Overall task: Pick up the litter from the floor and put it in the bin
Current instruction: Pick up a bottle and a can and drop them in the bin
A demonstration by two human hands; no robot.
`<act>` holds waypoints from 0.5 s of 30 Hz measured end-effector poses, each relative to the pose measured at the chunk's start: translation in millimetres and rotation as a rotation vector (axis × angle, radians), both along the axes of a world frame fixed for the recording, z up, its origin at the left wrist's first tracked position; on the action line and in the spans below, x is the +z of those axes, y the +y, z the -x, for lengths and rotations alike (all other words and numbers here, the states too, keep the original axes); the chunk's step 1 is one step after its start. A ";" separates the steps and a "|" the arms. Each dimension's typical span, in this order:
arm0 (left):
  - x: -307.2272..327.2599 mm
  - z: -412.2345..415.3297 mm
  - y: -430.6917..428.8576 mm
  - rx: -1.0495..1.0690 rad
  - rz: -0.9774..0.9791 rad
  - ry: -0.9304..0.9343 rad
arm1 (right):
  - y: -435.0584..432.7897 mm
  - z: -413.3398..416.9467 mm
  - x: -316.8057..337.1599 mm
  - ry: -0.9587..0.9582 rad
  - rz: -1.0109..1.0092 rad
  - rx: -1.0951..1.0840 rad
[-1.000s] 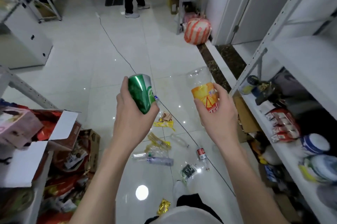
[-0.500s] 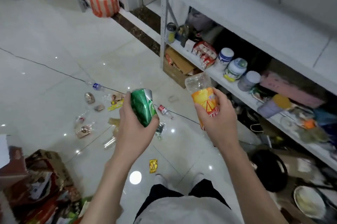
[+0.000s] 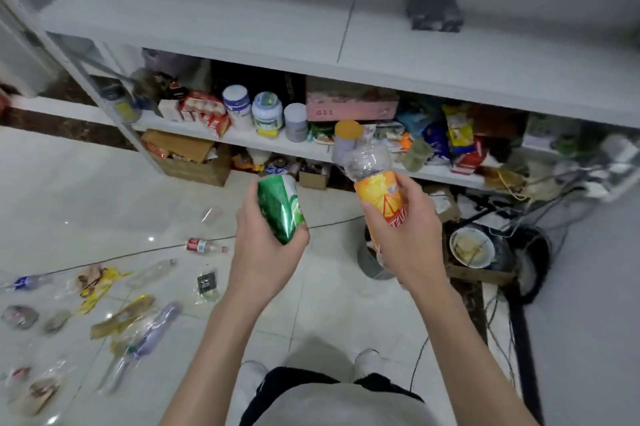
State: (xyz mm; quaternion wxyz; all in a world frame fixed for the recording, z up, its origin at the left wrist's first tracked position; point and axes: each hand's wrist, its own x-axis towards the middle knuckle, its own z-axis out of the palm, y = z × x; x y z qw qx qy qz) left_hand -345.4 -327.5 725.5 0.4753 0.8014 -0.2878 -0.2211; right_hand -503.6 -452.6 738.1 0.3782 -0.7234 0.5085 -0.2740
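White tiled floor (image 3: 52,200) strewn with litter (image 3: 121,314), beside a cluttered shelf (image 3: 207,27). Left hand (image 3: 263,252) grips a green can (image 3: 280,207). Right hand (image 3: 412,238) grips an orange-labelled bottle (image 3: 377,190).

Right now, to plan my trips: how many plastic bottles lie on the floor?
5: red-labelled bottle by the cable, clear bottle below it, blue-labelled bottle far left, purple bottle lower down, blurry clear bottle beside it. Wrappers may hide more.
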 end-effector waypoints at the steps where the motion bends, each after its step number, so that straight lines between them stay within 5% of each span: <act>1: -4.4 17.8 -17.9 -0.033 -0.005 0.015 | -12.4 22.3 -2.5 -0.003 0.004 -0.035; 8: -23.2 121.0 -116.0 -0.223 -0.081 0.082 | -74.4 147.1 -24.4 0.021 -0.060 -0.246; 15: -57.3 145.6 -185.7 -0.349 -0.204 0.033 | -119.6 184.8 -66.0 0.036 -0.156 -0.345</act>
